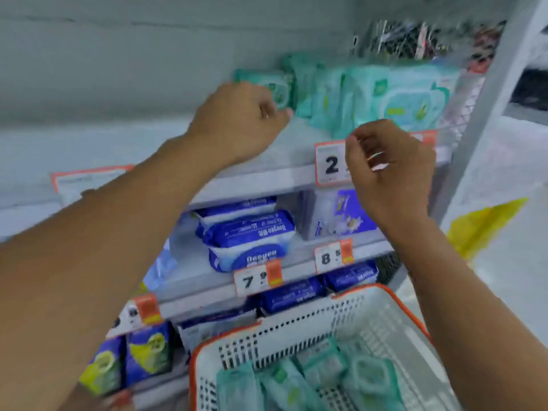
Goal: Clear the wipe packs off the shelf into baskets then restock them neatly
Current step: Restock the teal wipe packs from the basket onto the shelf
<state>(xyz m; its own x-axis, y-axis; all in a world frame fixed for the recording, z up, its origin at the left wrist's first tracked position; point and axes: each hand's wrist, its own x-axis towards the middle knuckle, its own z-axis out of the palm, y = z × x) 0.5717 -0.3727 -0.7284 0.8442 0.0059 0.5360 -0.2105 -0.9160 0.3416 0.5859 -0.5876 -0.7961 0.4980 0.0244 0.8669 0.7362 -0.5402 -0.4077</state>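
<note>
Several mint-green wipe packs (pixel 394 96) stand in a row at the right end of the top shelf (pixel 267 173). My left hand (pixel 237 123) reaches onto that shelf, its curled fingers and thumb pinching the lower corner of the leftmost green pack (pixel 277 86). My right hand (pixel 388 170) hovers in front of the shelf edge, below the packs, with loosely curled fingers that hold nothing. More green packs (pixel 299 387) lie in the white basket (pixel 284 336) with an orange rim at the bottom right.
A price tag marked 2 (pixel 330 163) hangs on the top shelf's edge beside my right hand. Blue wipe packs (pixel 249 232) fill the shelves below. A grey upright post (pixel 486 99) bounds the shelf on the right. Netted goods (pixel 430 37) hang above.
</note>
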